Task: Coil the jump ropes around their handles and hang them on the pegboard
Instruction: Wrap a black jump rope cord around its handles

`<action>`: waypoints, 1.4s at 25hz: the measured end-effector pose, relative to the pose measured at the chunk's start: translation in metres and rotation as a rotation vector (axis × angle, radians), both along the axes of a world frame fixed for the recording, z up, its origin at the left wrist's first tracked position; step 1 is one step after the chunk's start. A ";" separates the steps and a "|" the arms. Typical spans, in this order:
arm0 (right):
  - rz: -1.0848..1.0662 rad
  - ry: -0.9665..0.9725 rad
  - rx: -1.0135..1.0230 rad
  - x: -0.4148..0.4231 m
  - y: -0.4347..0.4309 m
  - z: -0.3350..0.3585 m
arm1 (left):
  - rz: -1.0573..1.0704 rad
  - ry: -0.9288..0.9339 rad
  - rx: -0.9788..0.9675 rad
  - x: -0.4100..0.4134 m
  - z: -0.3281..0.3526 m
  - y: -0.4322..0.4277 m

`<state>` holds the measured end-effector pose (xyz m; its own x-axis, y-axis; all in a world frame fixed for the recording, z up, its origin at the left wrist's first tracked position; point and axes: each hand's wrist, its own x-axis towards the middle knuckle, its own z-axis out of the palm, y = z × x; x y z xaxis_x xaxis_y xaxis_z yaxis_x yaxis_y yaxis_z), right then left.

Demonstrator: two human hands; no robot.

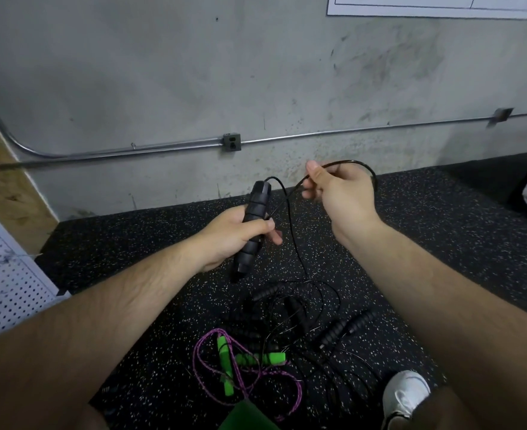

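**Me:** Left hand [234,234] wrapped round the middle of a black ribbed handle [253,225], thumb across the front. Right hand [340,193] pinching a thin black cord [293,237] between thumb and fingertips, up and to the right of the handle. Both are raised above a speckled rubber floor [132,243], in front of a scuffed concrete wall [163,72].

**Desk:** How does the handle sit, and where does the cord go?

**Me:** The handle tilts a little to the right, top end toward the wall. The cord leaves that top end and bends down. One strand runs across to my right fingers and arcs in a loop behind that hand, and another drops to the floor.

**Desk:** And the other ropes?

**Me:** On the floor below my hands lies a tangle of black ropes [302,311] with ribbed handles. Just in front of it, nearer me, is a purple rope [200,361] looped loosely about its green handles [260,358]. None of it is coiled.

**Desk:** The pegboard?

**Me:** The white pegboard [4,290] is at the far left edge, well apart from the pile. I see no rope on the part that shows. A metal conduit [318,136] and an outlet box [232,142] run along the wall, and my white shoe [405,395] is at lower right
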<state>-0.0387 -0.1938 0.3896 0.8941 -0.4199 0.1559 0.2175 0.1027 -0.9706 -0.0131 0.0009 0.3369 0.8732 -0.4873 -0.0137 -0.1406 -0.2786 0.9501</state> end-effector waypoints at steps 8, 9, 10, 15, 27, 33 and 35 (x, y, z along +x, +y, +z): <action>0.324 0.231 -0.361 -0.007 0.028 -0.026 | -0.002 0.060 -0.194 -0.003 0.004 -0.002; 0.284 0.228 -0.382 -0.006 0.026 -0.025 | 0.003 0.084 -0.214 -0.002 0.004 0.001; 0.250 0.226 -0.386 -0.006 0.024 -0.022 | 0.006 0.119 -0.230 -0.003 0.003 0.003; 0.146 0.236 -0.181 -0.007 0.019 -0.015 | 0.025 0.231 -0.208 -0.011 -0.015 0.011; 0.277 0.587 -0.519 -0.009 0.048 -0.049 | 0.170 0.255 -0.001 -0.019 -0.050 0.037; 0.441 0.577 -0.656 -0.020 0.074 -0.082 | 0.007 0.345 0.065 -0.031 -0.058 0.035; 0.453 0.548 -0.694 -0.018 0.070 -0.090 | -0.111 0.446 0.113 -0.027 -0.060 0.044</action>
